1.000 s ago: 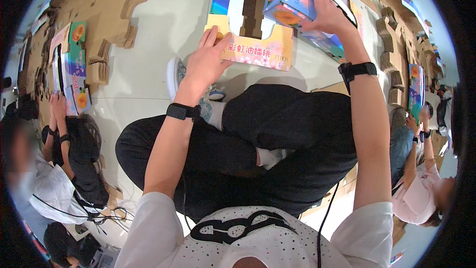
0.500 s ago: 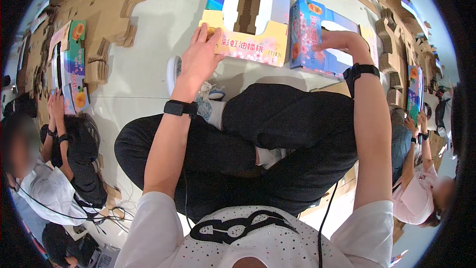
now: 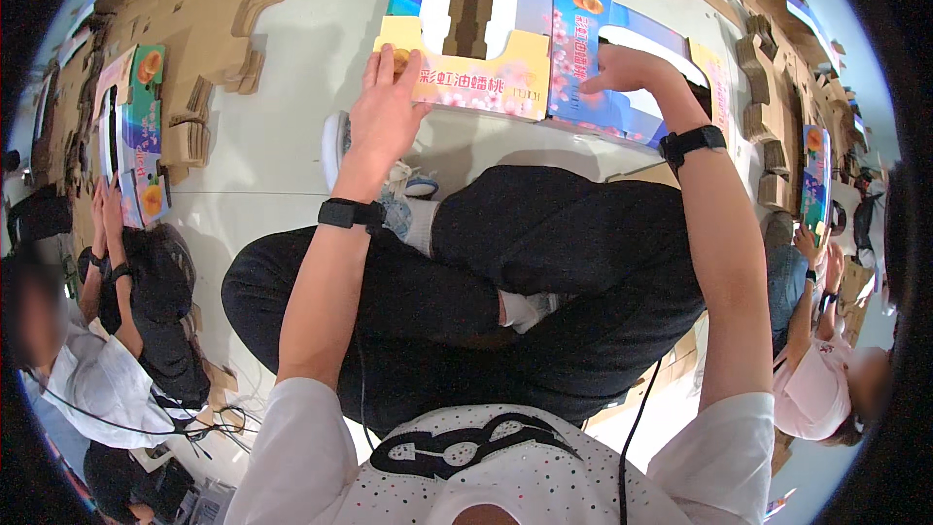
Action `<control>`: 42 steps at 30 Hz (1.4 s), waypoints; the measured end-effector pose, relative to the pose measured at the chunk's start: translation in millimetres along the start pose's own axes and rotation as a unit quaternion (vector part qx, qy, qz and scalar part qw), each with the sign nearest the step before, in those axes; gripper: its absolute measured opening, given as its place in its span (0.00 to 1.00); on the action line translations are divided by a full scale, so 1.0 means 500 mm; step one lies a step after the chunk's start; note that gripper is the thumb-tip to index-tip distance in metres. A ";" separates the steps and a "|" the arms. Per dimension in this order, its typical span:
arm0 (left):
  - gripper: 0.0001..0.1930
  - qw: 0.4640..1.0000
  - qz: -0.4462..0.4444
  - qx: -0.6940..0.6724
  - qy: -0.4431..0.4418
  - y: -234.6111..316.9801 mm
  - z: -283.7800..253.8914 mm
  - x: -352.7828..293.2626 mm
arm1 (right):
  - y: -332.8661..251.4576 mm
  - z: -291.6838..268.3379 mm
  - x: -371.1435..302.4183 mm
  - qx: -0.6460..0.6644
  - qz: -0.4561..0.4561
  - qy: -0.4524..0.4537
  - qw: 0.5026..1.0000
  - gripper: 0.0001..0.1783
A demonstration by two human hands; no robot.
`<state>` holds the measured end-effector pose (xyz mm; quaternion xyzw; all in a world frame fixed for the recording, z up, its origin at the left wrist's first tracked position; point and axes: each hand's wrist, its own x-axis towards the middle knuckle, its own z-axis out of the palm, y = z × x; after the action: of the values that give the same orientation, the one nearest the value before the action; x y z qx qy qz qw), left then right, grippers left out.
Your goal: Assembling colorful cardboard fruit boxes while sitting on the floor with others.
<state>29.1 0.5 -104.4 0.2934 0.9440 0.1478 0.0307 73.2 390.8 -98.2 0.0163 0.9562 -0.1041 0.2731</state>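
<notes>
Two printed cardboard fruit boxes with large oval openings lie side by side on the floor in front of me. The left box (image 3: 486,73) has a yellow and pink near panel. My left hand (image 3: 387,102) rests on that panel's left corner, fingers stretched out flat and thumb apart. The right box (image 3: 575,58) is blue with pink blossoms and touches the left box along its side. My right hand (image 3: 627,73) grips its blue panel at the edge of the opening, thumb over the outer face. The other fingers are partly hidden inside the opening.
Flat brown cardboard pieces (image 3: 209,15) are piled at the far left, and more cardboard stacks (image 3: 773,126) stand at the right. A person on each side handles a similar box (image 3: 146,136). My crossed legs (image 3: 564,224) are close to the boxes. Cables (image 3: 219,418) lie at the lower left.
My right hand has moved left with the right box, closing the gap to the left box. The left box and my left hand have shifted slightly left and away.
</notes>
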 end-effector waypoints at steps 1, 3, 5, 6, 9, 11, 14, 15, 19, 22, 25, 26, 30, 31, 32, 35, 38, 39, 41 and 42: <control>0.36 1.000 0.001 0.011 0.002 -0.001 0.001 -0.001 | -0.004 -0.002 0.000 0.001 -0.001 0.001 1.000 0.37; 0.37 1.000 0.004 0.019 0.004 0.000 0.004 0.000 | -0.008 -0.006 -0.006 0.024 -0.005 0.000 1.000 0.37; 0.36 1.000 0.010 0.009 0.016 -0.002 0.006 0.003 | -0.014 -0.004 -0.009 0.024 -0.001 0.019 1.000 0.36; 0.36 1.000 0.011 0.008 0.016 -0.004 0.010 0.007 | -0.017 -0.004 -0.010 0.024 0.003 0.037 0.999 0.35; 0.35 0.998 0.026 -0.022 0.051 -0.014 0.023 0.014 | -0.040 -0.034 -0.016 -0.006 0.027 -0.010 1.000 0.36; 0.33 0.996 0.025 -0.045 0.079 -0.021 0.028 0.015 | -0.087 -0.075 -0.026 -0.039 0.046 -0.016 0.998 0.37; 0.31 0.993 -0.009 -0.109 0.048 -0.010 0.017 0.032 | -0.106 -0.089 -0.047 -0.011 0.021 0.099 0.995 0.40; 0.31 0.993 -0.009 -0.111 0.047 -0.012 0.023 0.038 | -0.114 -0.091 -0.051 0.051 -0.033 0.221 0.973 0.42; 0.30 0.975 -0.052 -0.195 0.091 -0.017 0.040 0.060 | -0.174 -0.116 -0.052 0.128 -0.016 0.260 0.957 0.42; 0.33 0.970 -0.081 -0.193 0.125 -0.037 0.054 0.060 | -0.194 -0.077 -0.025 0.039 -0.062 0.317 0.946 0.42; 0.36 0.955 -0.122 -0.241 0.122 -0.029 0.039 0.065 | -0.202 -0.048 -0.015 0.013 0.025 0.104 0.994 0.44; 0.38 0.934 -0.149 -0.313 0.083 -0.027 0.028 0.065 | -0.207 -0.044 -0.011 0.012 0.025 0.106 0.994 0.44; 0.33 0.914 -0.178 -0.361 0.057 -0.023 0.018 0.061 | -0.240 -0.036 -0.001 -0.025 0.054 0.072 0.996 0.44; 0.32 0.908 -0.187 -0.368 0.073 -0.028 0.022 0.064 | -0.250 -0.038 0.000 -0.016 0.032 0.061 0.998 0.45; 0.32 0.901 -0.196 -0.376 0.088 -0.024 0.016 0.066 | -0.260 -0.041 -0.003 -0.006 0.011 0.049 0.999 0.47; 0.30 0.808 -0.227 -0.539 0.066 -0.012 -0.006 0.062 | -0.282 -0.045 -0.013 0.008 -0.019 0.041 0.999 0.47; 0.28 0.740 -0.281 -0.608 0.066 -0.020 -0.020 0.065 | -0.287 -0.037 -0.018 0.035 -0.067 0.076 0.994 0.46; 0.28 0.740 -0.283 -0.607 0.067 -0.039 -0.016 0.066 | -0.292 -0.036 -0.018 0.036 -0.070 0.074 0.994 0.46; 0.28 0.720 -0.261 -0.642 0.022 -0.067 -0.014 0.070 | -0.302 -0.046 -0.025 0.097 -0.082 0.124 0.984 0.44; 0.28 0.719 -0.261 -0.643 0.021 -0.063 -0.017 0.070 | -0.309 -0.055 -0.029 0.097 -0.082 0.122 0.984 0.44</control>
<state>-18.0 -6.7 -104.8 -0.0585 0.6615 0.7116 0.2295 57.5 246.0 -38.6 -0.0230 0.9659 -0.2154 0.1416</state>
